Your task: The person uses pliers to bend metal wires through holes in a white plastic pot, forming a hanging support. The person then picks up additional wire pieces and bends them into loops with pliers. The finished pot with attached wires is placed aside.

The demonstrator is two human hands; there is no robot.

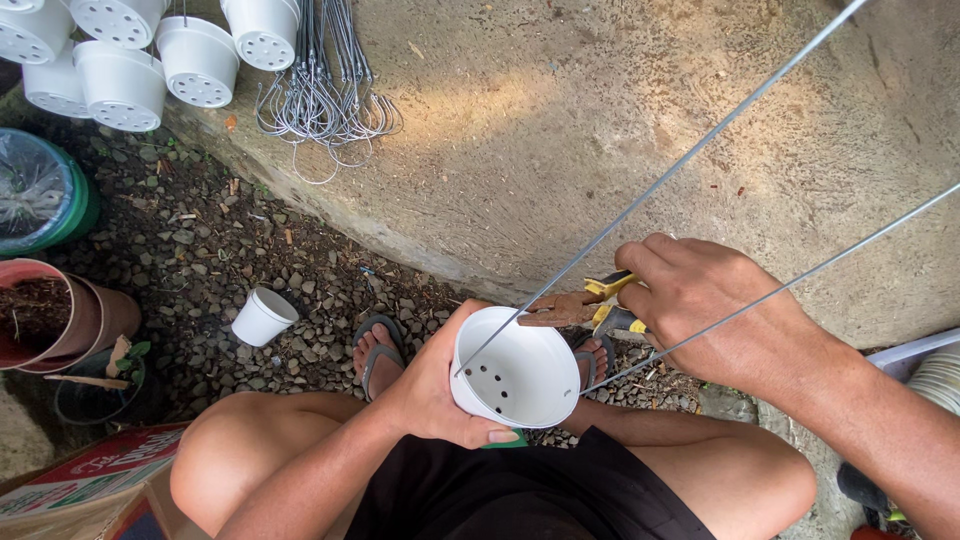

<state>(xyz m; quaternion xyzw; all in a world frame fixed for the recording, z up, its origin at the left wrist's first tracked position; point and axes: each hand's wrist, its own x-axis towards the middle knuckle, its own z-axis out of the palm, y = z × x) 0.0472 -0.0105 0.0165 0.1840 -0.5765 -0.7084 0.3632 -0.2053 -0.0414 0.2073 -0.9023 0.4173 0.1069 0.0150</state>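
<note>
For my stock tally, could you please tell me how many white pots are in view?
7: one in the left hand at, one on the gravel, five stacked top left; more may be hidden.

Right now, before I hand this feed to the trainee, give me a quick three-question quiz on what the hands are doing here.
1. True or false: the left hand grips the white pot by its outer wall.
2. Which tool does the right hand hold at the pot's rim?
A. scissors
B. pliers with yellow handles
C. a hammer
3. Fill in: two long steel ___ run from the pot up toward the top right of the picture.

Key:
1. True.
2. B; its jaws sit at the rim where a wire meets it.
3. Wires; a bundle of hooked wire hangers lies on the concrete slab, beside stacked white pots.
</note>
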